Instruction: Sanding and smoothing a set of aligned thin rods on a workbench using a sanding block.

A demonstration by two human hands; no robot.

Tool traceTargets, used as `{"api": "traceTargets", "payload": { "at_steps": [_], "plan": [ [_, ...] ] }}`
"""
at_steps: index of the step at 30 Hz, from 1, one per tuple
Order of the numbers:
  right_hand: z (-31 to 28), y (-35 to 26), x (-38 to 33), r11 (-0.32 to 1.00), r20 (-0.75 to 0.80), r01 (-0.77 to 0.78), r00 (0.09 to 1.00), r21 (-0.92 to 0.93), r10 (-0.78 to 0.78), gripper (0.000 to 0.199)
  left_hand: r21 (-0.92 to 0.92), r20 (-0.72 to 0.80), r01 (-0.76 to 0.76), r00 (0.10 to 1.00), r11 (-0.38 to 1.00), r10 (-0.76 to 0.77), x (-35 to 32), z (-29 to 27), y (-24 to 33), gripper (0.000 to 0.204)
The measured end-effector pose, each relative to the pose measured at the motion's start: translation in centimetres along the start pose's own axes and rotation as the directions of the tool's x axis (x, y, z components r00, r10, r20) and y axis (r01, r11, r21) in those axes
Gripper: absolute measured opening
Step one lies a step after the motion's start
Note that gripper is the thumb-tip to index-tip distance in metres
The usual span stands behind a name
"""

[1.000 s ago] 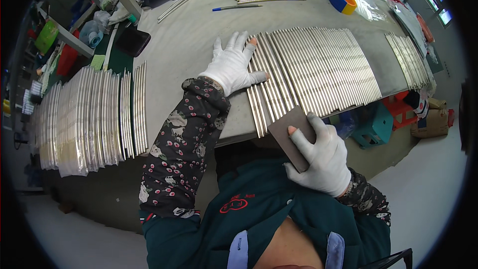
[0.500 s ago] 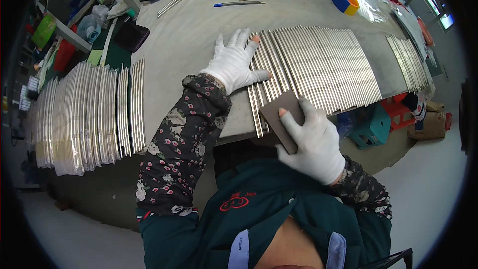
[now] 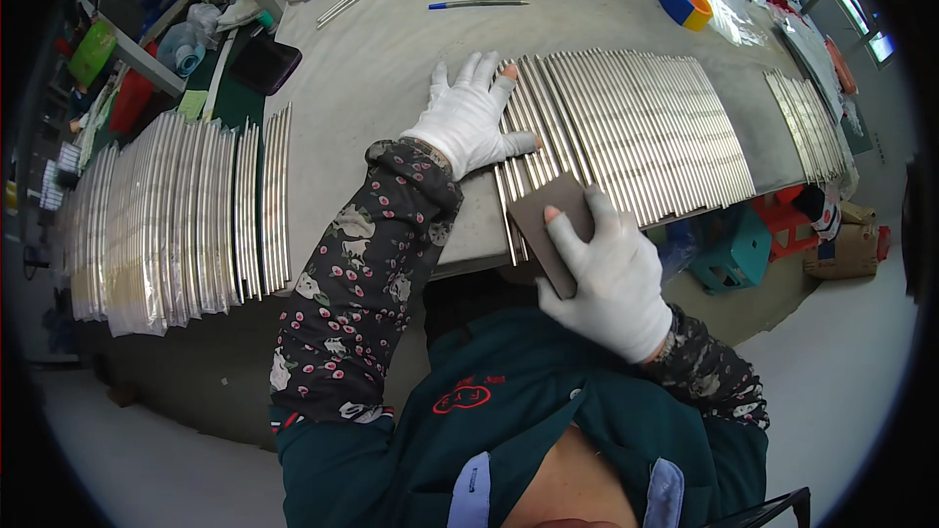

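Left hand (image 3: 469,117) lies open, flat on the metal strips (image 3: 626,127); right hand (image 3: 606,274) grips a brown pad (image 3: 548,225) at the bench (image 3: 391,68) edge; bagged strips (image 3: 166,215) at 9 o'clock

Left hand (image 3: 471,115) lies flat (fingers spread); right hand (image 3: 606,279) curled.

White knit gloves are worn on both hands, the left hand (image 3: 468,120) and the right hand (image 3: 611,279), with some fingertips cut away on each glove. Both arms are covered by dark sleeve covers printed with small pink and cream flowers, gathered at the wrists. A dark green work jacket is worn over the torso, marked on the chest with a small red embroidered emblem. A pale blue collar is seen at the neckline, folded out on either side.
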State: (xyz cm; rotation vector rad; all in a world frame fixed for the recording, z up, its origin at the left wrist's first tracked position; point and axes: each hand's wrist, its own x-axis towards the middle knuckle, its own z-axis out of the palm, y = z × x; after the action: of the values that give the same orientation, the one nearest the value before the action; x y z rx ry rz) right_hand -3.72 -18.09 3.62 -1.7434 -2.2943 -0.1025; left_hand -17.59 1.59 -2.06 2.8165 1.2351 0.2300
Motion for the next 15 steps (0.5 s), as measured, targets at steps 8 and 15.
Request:
{"api": "traceTargets", "payload": {
  "at_steps": [8,15],
  "plan": [
    [-1.1,0.5,-1.9,0.997,0.108,0.069,0.991,0.043,-0.074,0.075,-0.049,0.077,0.015,0.997,0.999,-0.012,0.4,-0.5,0.2,0.101],
    [-1.4,0.0,-3.0,0.998,0.112,0.067,0.991,0.01,-0.068,0.074,-0.074,0.014,-0.009,1.0,0.997,0.01,0.0,-0.5,-0.2,0.101]
  ]
}}
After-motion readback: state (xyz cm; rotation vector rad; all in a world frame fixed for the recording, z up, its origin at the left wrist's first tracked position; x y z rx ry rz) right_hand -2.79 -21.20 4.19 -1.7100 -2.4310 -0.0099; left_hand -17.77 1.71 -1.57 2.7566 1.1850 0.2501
